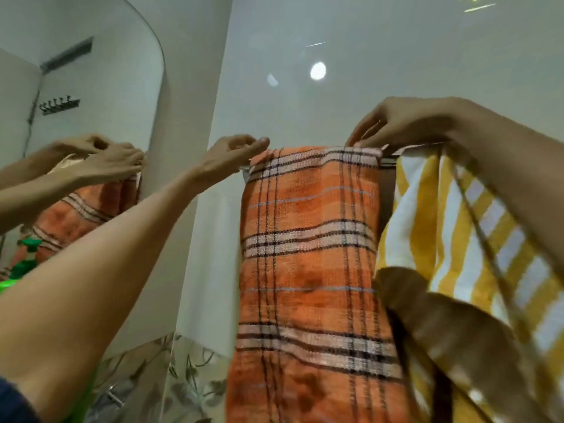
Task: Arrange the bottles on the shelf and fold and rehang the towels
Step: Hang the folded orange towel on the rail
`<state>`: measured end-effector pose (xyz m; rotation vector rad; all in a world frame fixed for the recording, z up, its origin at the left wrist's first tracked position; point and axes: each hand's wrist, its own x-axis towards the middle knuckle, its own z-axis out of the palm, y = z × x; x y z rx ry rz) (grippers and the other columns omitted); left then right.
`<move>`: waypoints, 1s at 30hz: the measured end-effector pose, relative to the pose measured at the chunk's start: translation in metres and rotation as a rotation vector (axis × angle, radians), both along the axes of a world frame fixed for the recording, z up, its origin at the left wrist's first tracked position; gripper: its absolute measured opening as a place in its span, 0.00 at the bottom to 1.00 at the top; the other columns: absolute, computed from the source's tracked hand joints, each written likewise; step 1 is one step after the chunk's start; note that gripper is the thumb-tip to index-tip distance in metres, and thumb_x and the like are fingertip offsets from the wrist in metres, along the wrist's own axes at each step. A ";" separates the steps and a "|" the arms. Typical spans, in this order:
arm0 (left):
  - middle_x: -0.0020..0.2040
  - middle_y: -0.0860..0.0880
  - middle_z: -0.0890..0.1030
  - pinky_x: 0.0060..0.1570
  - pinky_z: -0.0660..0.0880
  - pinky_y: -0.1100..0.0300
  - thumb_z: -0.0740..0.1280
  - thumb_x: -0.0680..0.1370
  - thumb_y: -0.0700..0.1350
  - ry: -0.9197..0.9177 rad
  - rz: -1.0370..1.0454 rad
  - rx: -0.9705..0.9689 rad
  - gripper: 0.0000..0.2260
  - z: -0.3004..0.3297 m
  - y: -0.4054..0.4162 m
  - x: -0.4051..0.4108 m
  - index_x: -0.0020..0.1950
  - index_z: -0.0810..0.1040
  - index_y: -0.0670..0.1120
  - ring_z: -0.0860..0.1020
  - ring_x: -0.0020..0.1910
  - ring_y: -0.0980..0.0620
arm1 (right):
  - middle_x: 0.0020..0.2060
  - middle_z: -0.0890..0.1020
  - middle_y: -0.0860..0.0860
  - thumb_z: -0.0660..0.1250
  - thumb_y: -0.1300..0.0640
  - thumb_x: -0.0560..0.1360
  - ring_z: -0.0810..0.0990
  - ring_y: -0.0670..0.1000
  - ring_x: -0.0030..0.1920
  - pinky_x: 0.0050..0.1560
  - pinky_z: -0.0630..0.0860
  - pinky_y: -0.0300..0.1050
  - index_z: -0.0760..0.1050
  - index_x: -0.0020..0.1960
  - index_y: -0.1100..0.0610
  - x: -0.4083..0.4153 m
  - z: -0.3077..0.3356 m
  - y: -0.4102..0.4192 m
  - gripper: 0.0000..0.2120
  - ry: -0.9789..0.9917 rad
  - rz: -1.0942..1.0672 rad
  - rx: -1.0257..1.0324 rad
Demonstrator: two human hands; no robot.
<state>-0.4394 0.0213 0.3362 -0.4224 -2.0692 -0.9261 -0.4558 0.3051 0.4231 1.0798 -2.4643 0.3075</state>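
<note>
Both arms raised and extended to the metal towel rail (389,161). Left hand (227,155) has fingers curled, pinching the top left corner of the orange plaid woven towel (308,239); right hand (396,123) pinches its top right corner, palm down. Towel hangs draped over the rail, just beside the yellow-and-white striped towel (442,233).

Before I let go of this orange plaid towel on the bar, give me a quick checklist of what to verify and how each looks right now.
1. Orange plaid towel draped over the towel bar: ok.
2. Left hand grip on the towel's left top corner: ok.
3. Right hand at its right top corner: ok.
4. Top fold lying flat along the bar: ok.
5. Front and back lengths even: cannot tell, back hidden.
6. Yellow striped towel hanging neatly: not ok, bunched and skewed.
</note>
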 end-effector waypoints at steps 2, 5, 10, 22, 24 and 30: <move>0.50 0.47 0.81 0.52 0.73 0.60 0.66 0.74 0.54 -0.011 -0.020 -0.037 0.14 -0.001 -0.003 0.004 0.53 0.79 0.46 0.78 0.49 0.54 | 0.44 0.86 0.43 0.69 0.42 0.71 0.82 0.40 0.40 0.44 0.76 0.33 0.84 0.46 0.47 0.006 -0.003 0.009 0.11 -0.017 0.041 0.019; 0.47 0.44 0.80 0.51 0.75 0.57 0.67 0.76 0.47 0.040 0.025 -0.026 0.09 0.010 0.002 0.003 0.50 0.80 0.43 0.78 0.47 0.51 | 0.38 0.86 0.39 0.71 0.38 0.65 0.82 0.38 0.39 0.39 0.74 0.32 0.84 0.43 0.45 0.009 -0.009 0.012 0.14 0.031 0.076 0.018; 0.42 0.45 0.80 0.40 0.71 0.62 0.70 0.74 0.44 0.124 0.377 -0.133 0.07 0.042 0.014 -0.013 0.48 0.83 0.42 0.76 0.42 0.52 | 0.38 0.83 0.53 0.72 0.56 0.73 0.81 0.50 0.36 0.36 0.77 0.41 0.83 0.48 0.59 -0.004 -0.008 -0.010 0.08 0.250 0.030 -0.158; 0.56 0.43 0.79 0.53 0.75 0.61 0.67 0.71 0.49 -0.172 0.014 -0.167 0.22 0.017 -0.006 0.028 0.61 0.75 0.39 0.77 0.55 0.48 | 0.40 0.86 0.47 0.70 0.43 0.70 0.84 0.44 0.41 0.36 0.77 0.33 0.83 0.48 0.52 0.016 -0.007 0.004 0.14 -0.018 0.089 0.004; 0.51 0.41 0.79 0.40 0.77 0.70 0.69 0.73 0.41 -0.055 0.080 -0.131 0.14 0.013 0.002 0.020 0.56 0.76 0.37 0.78 0.49 0.49 | 0.39 0.85 0.46 0.72 0.48 0.71 0.81 0.42 0.37 0.35 0.74 0.33 0.83 0.47 0.53 0.009 -0.013 0.001 0.10 0.176 0.082 -0.026; 0.45 0.45 0.78 0.45 0.74 0.59 0.71 0.73 0.38 0.158 0.349 -0.070 0.03 0.043 0.021 0.002 0.43 0.78 0.41 0.76 0.46 0.49 | 0.40 0.83 0.56 0.72 0.55 0.73 0.83 0.54 0.35 0.33 0.80 0.43 0.82 0.49 0.60 0.007 0.000 -0.017 0.09 0.429 -0.015 -0.262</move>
